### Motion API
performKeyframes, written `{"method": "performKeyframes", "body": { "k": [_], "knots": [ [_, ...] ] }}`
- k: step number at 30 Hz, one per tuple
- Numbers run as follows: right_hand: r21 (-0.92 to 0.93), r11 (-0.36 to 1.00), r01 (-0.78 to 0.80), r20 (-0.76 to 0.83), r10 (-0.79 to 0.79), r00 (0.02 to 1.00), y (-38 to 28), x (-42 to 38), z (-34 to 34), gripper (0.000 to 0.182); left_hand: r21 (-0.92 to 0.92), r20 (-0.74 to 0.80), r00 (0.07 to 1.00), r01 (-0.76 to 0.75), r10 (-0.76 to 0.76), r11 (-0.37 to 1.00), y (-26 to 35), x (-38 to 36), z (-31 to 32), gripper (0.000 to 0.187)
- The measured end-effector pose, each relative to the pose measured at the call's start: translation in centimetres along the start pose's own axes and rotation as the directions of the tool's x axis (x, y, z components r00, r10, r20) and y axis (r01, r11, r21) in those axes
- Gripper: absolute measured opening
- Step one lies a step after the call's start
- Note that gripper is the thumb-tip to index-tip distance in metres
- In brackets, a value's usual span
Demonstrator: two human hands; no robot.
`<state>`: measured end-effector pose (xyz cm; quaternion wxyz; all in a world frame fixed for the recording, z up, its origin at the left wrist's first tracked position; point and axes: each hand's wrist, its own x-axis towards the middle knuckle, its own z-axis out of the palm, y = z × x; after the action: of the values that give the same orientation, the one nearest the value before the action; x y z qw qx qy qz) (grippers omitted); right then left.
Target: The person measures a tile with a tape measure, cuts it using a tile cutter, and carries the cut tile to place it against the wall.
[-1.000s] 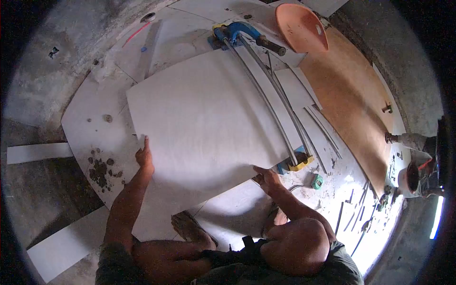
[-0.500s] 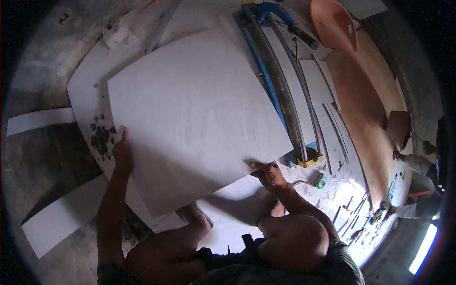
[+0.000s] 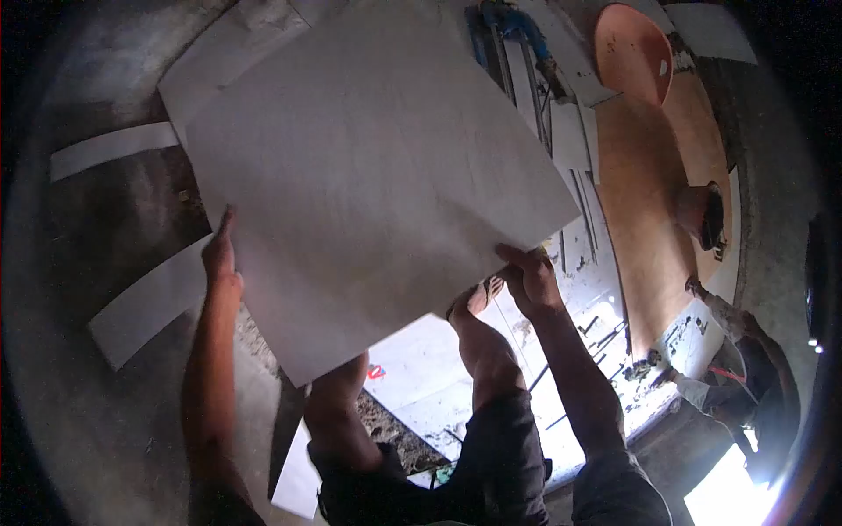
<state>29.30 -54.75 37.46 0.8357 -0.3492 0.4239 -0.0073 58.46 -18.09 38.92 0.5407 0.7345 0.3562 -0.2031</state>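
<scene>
A large pale tile (image 3: 368,184) with faint streaks fills the middle of the view, held up in both hands. My left hand (image 3: 223,252) grips its left edge, the thumb lying along the top face and the other fingers hidden underneath. On the lower right edge, my right hand (image 3: 533,276) has its thumb on top and its fingers curled beneath. Behind the tile's far right side, the blue tile cutter (image 3: 517,35) with metal rails is partly covered.
An orange basin (image 3: 633,54) stands at the back right beside a long brown board (image 3: 653,206). Tile strips (image 3: 153,302) lie on the left floor. At the right, another person (image 3: 741,359) reaches low near dark debris. A dark-mouthed container (image 3: 704,215) sits on the board.
The tile has risen closer to the camera, with both hands still on its edges. My bent legs have straightened from a squat. The tile cutter is now more covered by the tile.
</scene>
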Motion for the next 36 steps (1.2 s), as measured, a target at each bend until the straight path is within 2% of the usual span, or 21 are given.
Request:
{"method": "performKeyframes", "body": {
  "k": [3,5,7,8,9,10,11,13,16,17,19,20,21,22,23,25,27,30,33,35,36],
  "knots": [
    [0.035,0.998,0.052,-0.064,-0.049,0.997,-3.4,-9.2,3.4,0.038,0.170,-0.085,0.996,0.033,-0.019,0.985,0.9,-5.4,-4.8,0.077],
    [0.084,0.996,0.037,-0.225,-0.017,0.974,-2.5,-14.7,3.1,0.045,0.222,-0.108,0.993,0.067,-0.044,0.973,2.6,-10.8,-7.3,0.091],
    [0.152,0.978,0.143,-0.520,-0.043,0.853,-4.7,-19.2,8.0,0.042,0.253,-0.098,0.992,0.097,-0.074,0.963,3.7,-15.3,-8.6,0.086],
    [-0.360,0.932,0.047,-0.492,-0.233,0.839,-4.1,-21.2,6.0,0.039,0.325,0.024,0.991,0.119,-0.134,0.938,4.3,-16.3,-9.8,0.084],
    [-0.081,0.979,0.188,-0.572,-0.200,0.796,-3.4,-22.0,6.5,0.033,0.444,0.043,0.989,-0.148,0.144,0.883,4.2,-17.9,-10.2,0.075],
    [0.177,0.917,0.358,-0.646,-0.165,0.745,-2.9,-22.8,7.0,0.027,0.545,0.084,0.907,-0.388,0.412,0.743,3.7,-18.6,-10.6,0.065],
    [0.151,0.909,0.389,-0.696,-0.182,0.694,-3.3,-24.0,7.7,0.026,0.349,-0.021,0.998,-0.043,0.053,0.936,2.9,-17.8,-11.0,0.058],
    [0.093,0.895,0.437,-0.795,-0.198,0.574,-1.8,-27.2,7.7,0.023,0.378,0.010,1.000,0.021,-0.027,0.925,7.4,-23.0,-11.0,0.050],
    [-0.012,0.985,0.172,-0.876,-0.093,0.473,-0.9,-30.1,5.6,0.029,0.276,0.186,0.978,0.039,-0.094,0.960,4.7,-21.5,-11.6,0.045],
    [-0.058,0.981,0.187,-0.880,-0.139,0.454,0.3,-30.6,4.3,0.030,0.250,0.249,0.961,0.054,-0.119,0.967,3.2,-20.6,-11.4,0.043],
    [-0.128,0.975,0.181,-0.893,-0.192,0.406,3.7,-31.5,1.2,0.033,0.146,0.488,0.871,-0.021,-0.053,0.989,1.7,-20.0,-11.2,0.043],
    [-0.067,0.990,0.127,-0.900,-0.115,0.421,3.5,-32.7,1.0,0.035,0.046,0.648,0.761,-0.094,0.043,0.994,1.2,-19.8,-11.9,0.044],
    [0.058,0.974,0.217,-0.918,-0.034,0.395,3.7,-33.8,0.9,0.034,-0.053,0.779,0.614,-0.137,0.127,0.989,0.8,-19.5,-12.4,0.045],
    [0.180,0.932,0.315,-0.928,0.055,0.368,0.8,-35.8,2.5,0.034,0.139,0.640,0.768,-0.138,0.017,0.981,0.3,-19.8,-10.8,0.038],
    [0.115,0.941,0.317,-0.930,-0.011,0.368,3.1,-36.1,0.1,0.038,0.314,0.466,0.880,-0.066,-0.093,0.947,-0.3,-19.8,-9.2,0.030],
    [0.200,0.898,0.391,-0.917,0.032,0.398,5.6,-37.6,-3.1,0.030,0.530,0.336,0.892,0.088,-0.304,0.844,-0.4,-21.0,-8.9,0.030],
    [0.219,0.968,0.122,-0.927,0.167,0.336,3.9,-42.1,-4.9,0.029,0.621,0.331,0.849,0.133,-0.412,0.773,-0.1,-24.4,-8.6,0.029],
    [0.208,0.954,0.215,-0.939,0.134,0.317,5.1,-44.2,-7.6,0.029,0.663,0.340,0.798,0.172,-0.497,0.729,-0.1,-29.5,-8.6,0.027],
    [0.241,0.957,0.160,-0.923,0.175,0.343,6.5,-46.4,-11.2,0.029,0.481,0.313,0.909,0.098,-0.276,0.871,-1.1,-37.9,-8.0,0.031],
    [0.316,0.919,0.236,-0.908,0.221,0.356,8.3,-46.3,-14.1,0.030,0.573,0.255,0.918,0.110,-0.304,0.812,1.6,-46.4,-6.6,0.038],
    [0.312,0.940,0.137,-0.880,0.232,0.414,8.0,-46.7,-15.5,0.032,0.597,0.275,0.898,0.122,-0.345,0.793,2.0,-48.0,-6.1,0.040]
  ]
}}
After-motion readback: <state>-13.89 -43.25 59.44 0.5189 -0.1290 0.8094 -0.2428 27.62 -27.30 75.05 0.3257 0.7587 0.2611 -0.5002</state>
